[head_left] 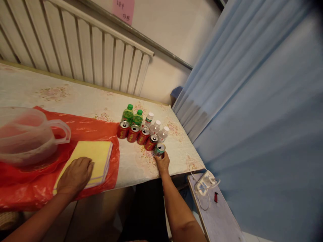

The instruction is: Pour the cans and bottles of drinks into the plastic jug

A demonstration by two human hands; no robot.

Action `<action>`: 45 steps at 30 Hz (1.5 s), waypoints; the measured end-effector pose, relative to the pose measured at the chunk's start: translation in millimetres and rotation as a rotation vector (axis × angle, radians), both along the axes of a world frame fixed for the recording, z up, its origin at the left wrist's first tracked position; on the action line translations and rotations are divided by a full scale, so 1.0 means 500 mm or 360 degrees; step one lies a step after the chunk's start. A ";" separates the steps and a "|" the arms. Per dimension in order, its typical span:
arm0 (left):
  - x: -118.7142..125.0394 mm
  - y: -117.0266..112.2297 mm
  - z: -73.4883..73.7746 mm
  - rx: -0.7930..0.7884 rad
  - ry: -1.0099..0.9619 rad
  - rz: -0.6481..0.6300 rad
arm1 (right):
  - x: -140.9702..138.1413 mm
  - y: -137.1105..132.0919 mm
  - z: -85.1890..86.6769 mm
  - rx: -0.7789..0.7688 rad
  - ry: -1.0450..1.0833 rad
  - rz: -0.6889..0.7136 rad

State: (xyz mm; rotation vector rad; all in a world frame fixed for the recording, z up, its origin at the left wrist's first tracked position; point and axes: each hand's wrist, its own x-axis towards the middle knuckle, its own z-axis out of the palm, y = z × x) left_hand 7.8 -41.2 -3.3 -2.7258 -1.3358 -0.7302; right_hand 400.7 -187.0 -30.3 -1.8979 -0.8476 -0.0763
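My left hand (75, 175) lies flat, fingers spread, on a stack of yellow cloths (98, 155) atop a red plastic bag (83, 129). My right hand (163, 163) reaches to the table's right end and grips a green-and-white can (158, 149). That can ends a diagonal row of several red cans (137, 133), tops opened. Behind the cans stand two green bottles (132, 116) and three clear bottles with white caps (156, 127).
A clear plastic jug (27, 136) with a handle sits on the bag at the left. A white radiator (75, 47) lines the wall behind the floral-covered table (75, 97). A blue curtain (252, 117) hangs right. A low bench (219, 215) holds a white charger (205, 183).
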 end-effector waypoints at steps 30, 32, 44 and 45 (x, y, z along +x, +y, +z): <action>0.000 -0.004 0.005 -0.0034 -0.0066 -0.0025 | -0.010 -0.005 0.011 0.0040 0.0123 -0.0008; 0.001 -0.002 0.000 -0.0017 -0.0052 -0.0014 | -0.013 -0.008 0.010 0.0049 0.0159 -0.0015; -0.002 -0.008 -0.001 -0.0021 -0.0033 0.0033 | -0.073 -0.068 -0.012 0.0157 0.0484 -0.0117; -0.003 -0.008 -0.003 -0.0027 -0.0043 0.0031 | -0.083 -0.071 -0.013 0.0165 0.0498 -0.0100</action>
